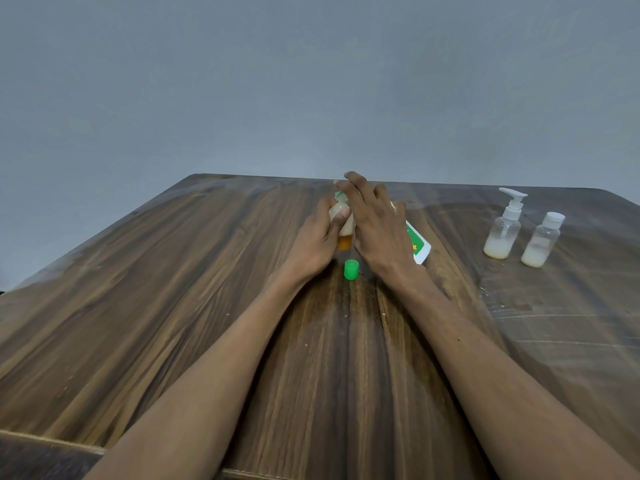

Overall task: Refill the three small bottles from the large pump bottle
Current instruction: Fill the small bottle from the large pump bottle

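Dark wood-grain laminate table, streaked finish, fills the lower frame under a plain grey wall.

Centre frame: left hand grips a small clear plastic bottle, fingers and thumb curled round its body; contents are cream above and amber at the base. Its mouth is hidden by the hands.

Right hand lies over a large white pump bottle with green label, fingers spread and fairly straight; only the bottle's lower corner shows, tilted. Whether the palm clamps it I cannot tell.

A small green cylindrical plastic cap stands on the table just below the hands.

Right of frame, side by side: a translucent small pump bottle and a translucent small screw-cap bottle, each with cream liquid at the bottom.
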